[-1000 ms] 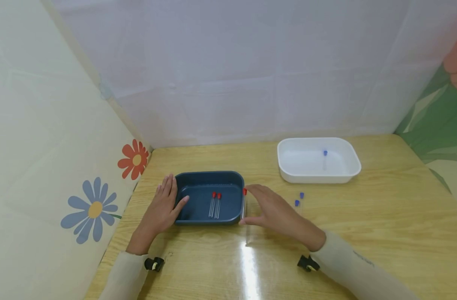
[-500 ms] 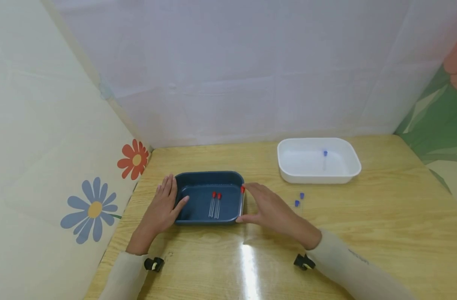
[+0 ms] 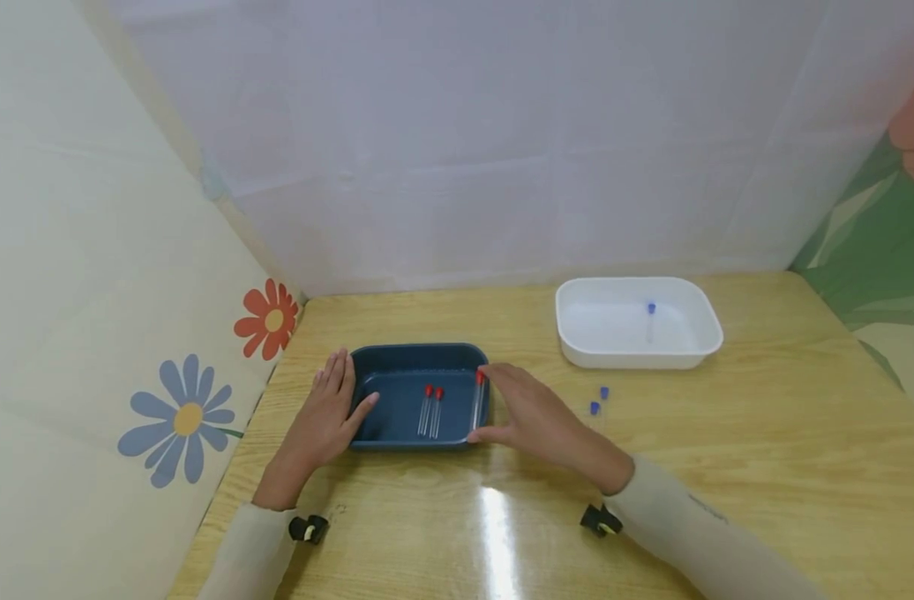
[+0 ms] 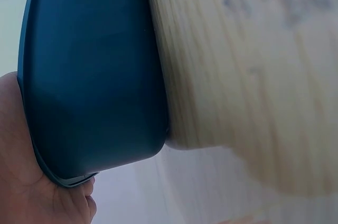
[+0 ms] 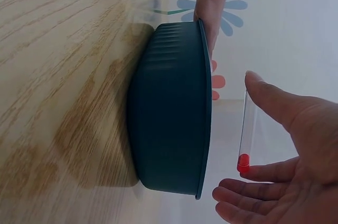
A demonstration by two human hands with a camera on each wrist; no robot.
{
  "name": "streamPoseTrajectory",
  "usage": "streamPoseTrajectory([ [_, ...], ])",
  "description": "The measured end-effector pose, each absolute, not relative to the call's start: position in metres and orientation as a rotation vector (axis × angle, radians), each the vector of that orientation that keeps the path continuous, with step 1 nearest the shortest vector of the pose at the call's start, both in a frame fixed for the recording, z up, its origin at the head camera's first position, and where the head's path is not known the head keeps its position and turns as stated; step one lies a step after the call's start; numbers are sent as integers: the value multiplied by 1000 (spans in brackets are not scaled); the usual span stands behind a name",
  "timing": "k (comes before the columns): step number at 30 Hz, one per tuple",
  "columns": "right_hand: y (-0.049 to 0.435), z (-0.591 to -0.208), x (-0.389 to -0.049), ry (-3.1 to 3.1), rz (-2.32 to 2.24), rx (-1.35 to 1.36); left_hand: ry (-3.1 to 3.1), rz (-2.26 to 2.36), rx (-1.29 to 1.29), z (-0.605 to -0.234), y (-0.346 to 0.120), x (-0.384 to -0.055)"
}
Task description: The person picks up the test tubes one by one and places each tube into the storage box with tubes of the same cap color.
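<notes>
Pale cloth (image 3: 457, 167) hangs along the back edge of the table (image 3: 794, 433), whose front edge is cut off; wood runs between the blue tray (image 3: 412, 446), nearer the left edge, and the white tray (image 3: 629, 360), nearer the back right corner. Over the blue tray's right end, the right hand (image 3: 535, 414) pinches a red-capped tube (image 3: 477, 408) between thumb and finger; the left hand (image 3: 322, 425) lies straight-fingered against the left rim. Two blue-capped tubes (image 3: 595, 408) barely show their glass

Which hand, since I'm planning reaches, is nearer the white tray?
Right. The right hand is left and in front of the white tray, pinching a red-capped tube; the left hand is farther, at the left end of the dark blue tray.
</notes>
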State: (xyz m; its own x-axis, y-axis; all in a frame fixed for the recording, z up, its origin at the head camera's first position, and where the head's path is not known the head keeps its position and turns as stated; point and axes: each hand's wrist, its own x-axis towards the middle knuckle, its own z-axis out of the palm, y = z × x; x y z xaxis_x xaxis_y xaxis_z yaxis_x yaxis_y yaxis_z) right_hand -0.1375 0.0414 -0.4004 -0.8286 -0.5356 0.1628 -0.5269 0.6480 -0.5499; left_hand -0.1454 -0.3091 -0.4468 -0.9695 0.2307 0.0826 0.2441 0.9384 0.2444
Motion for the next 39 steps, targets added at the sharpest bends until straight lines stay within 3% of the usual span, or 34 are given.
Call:
streamPoseTrajectory([
  [39,21,-403,-152,2779,-933,-867,-3042,-378,-363,-446,-309,-145],
])
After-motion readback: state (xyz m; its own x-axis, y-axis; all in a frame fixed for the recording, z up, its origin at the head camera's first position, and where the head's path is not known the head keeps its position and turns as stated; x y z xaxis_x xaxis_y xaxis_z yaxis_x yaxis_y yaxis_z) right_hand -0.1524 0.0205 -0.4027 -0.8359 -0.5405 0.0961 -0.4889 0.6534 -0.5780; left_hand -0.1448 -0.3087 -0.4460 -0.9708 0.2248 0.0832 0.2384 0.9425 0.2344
